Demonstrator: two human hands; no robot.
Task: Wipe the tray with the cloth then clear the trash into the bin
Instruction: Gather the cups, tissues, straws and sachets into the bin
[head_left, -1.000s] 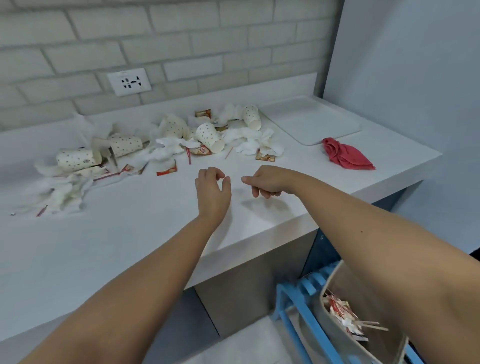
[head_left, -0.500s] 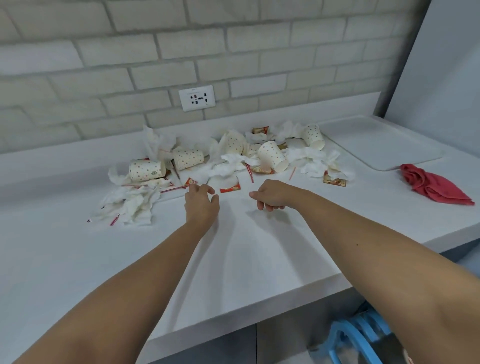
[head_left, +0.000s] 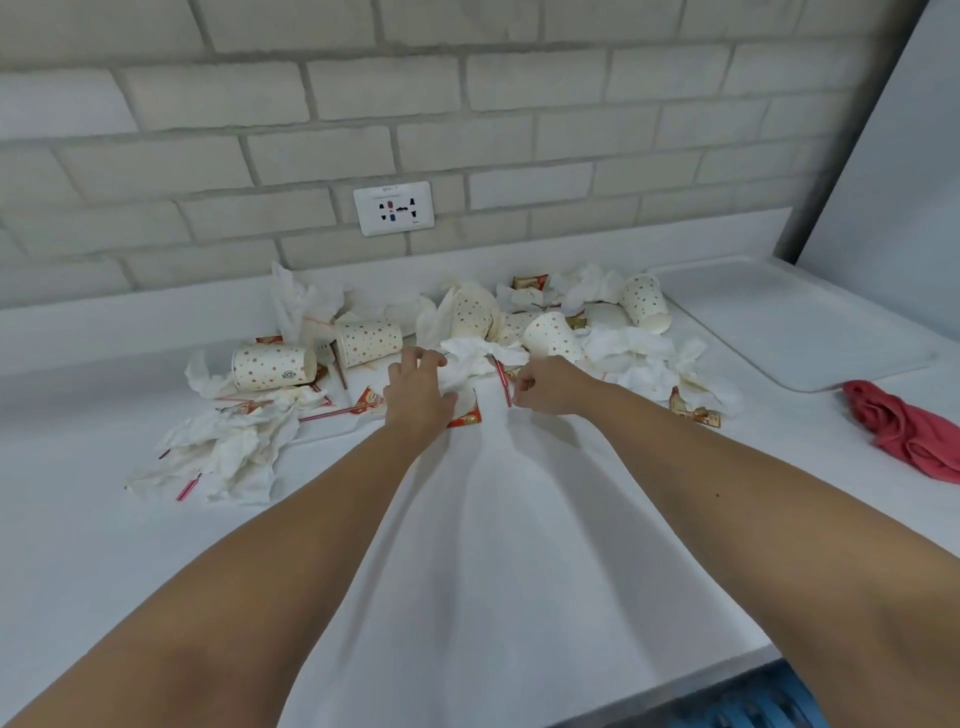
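Left hand (head_left: 418, 395) released, fingers spread over crumpled tissue (head_left: 470, 361). Right hand (head_left: 545, 387) curled beside red straw (head_left: 504, 384); cannot tell if pinching. Tray (head_left: 810, 332) far right on counter (head_left: 493, 545), red cloth (head_left: 914, 436) just beside it. Dotted cup (head_left: 270, 366) logo and socket (head_left: 395, 208) label unreadable.

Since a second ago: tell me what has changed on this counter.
Both hands reached forward from bare counter to the trash pile: left hand now over a napkin, right hand beside a red straw; no grip is clear. Cups, tray and red cloth stayed put.
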